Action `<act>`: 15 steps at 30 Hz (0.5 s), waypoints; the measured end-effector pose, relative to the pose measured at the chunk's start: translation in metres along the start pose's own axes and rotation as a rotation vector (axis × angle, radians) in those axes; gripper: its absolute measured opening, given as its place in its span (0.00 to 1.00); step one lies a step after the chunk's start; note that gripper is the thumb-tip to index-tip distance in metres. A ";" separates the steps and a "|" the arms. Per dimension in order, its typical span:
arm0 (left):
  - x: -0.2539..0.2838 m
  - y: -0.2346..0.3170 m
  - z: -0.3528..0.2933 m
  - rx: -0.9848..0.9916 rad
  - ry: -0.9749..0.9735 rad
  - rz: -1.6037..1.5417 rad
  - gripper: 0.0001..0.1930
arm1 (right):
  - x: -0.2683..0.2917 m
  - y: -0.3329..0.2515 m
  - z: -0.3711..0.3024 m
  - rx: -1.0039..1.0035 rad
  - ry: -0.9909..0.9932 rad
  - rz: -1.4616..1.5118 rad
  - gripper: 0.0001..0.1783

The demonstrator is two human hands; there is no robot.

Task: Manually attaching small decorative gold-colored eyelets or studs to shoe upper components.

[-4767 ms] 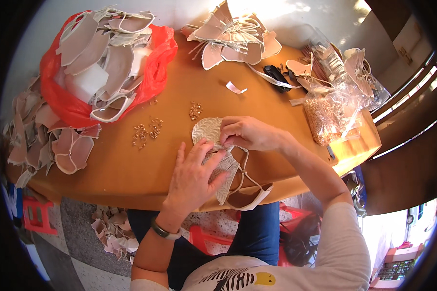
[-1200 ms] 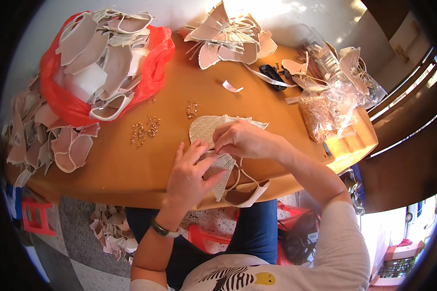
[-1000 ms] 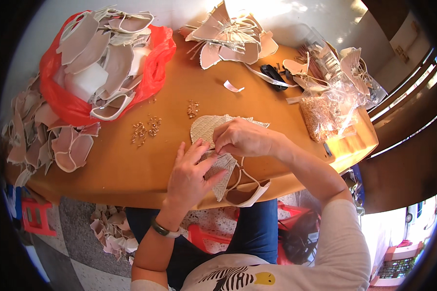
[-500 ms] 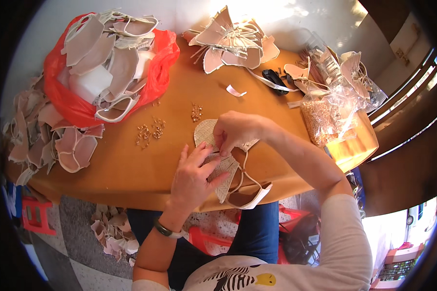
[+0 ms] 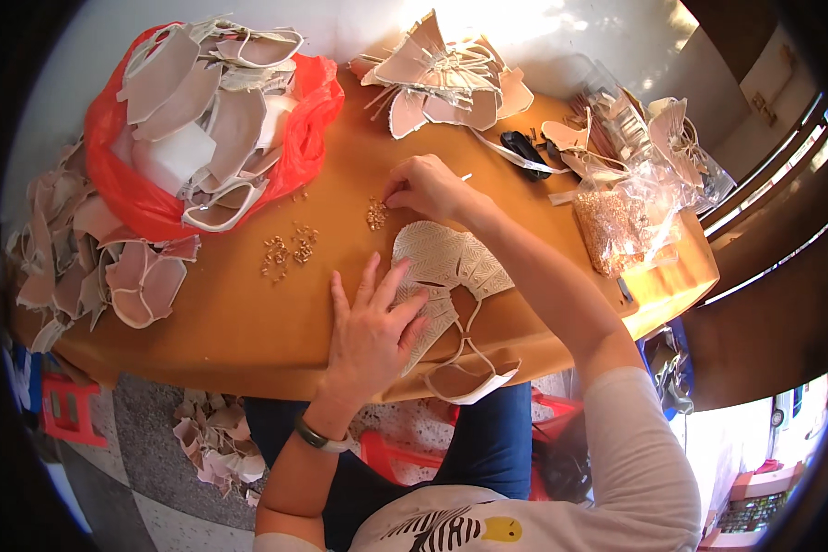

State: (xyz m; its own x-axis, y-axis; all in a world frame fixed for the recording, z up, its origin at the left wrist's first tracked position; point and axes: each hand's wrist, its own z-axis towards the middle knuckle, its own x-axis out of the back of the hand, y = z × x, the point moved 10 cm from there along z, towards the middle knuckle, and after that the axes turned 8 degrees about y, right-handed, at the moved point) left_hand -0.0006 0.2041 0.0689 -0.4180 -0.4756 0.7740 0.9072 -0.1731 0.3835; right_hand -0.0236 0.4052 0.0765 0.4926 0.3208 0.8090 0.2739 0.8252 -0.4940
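Observation:
My left hand (image 5: 370,324) lies flat, fingers spread, on the left side of a beige patterned shoe upper (image 5: 435,262). The upper has a cut-out middle and flared strap-like parts. Thin cords run from it to a white-edged, brown-lined piece (image 5: 474,383) at the table's near edge. Beyond the upper, my right hand (image 5: 428,189) is at a small pile of gold metal bits (image 5: 377,215). Its fingers are bent together over the pile's right side; whatever sits between the tips is too small to make out.
More gold bits (image 5: 290,251) lie to the left on the orange-brown tabletop (image 5: 248,317). A red plastic bag (image 5: 317,120) overflows with pale uppers, and others (image 5: 147,281) heap beside it. Far back stands another bundle (image 5: 451,83). At right are a clear bag of gold bits (image 5: 607,230) and a black object (image 5: 522,155).
My right hand has left the upper and moved away from me and slightly left, to the gold pile. The upper has shifted a little right and is more exposed. My left hand stays on it.

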 end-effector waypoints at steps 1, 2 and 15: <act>0.001 0.000 0.001 0.003 0.001 0.004 0.15 | -0.003 0.009 0.001 -0.096 -0.041 0.007 0.06; 0.001 0.001 0.001 0.000 -0.002 0.002 0.15 | 0.000 0.010 0.002 -0.100 -0.039 0.007 0.06; 0.001 -0.003 0.000 0.022 0.005 -0.023 0.15 | 0.016 -0.067 -0.124 -0.019 -0.264 0.213 0.06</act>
State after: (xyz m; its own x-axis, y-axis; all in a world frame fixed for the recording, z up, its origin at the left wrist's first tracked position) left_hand -0.0035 0.2042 0.0692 -0.4380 -0.4764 0.7624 0.8962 -0.1653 0.4116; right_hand 0.0676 0.2972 0.0830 0.3101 0.5963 0.7404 0.2043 0.7188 -0.6645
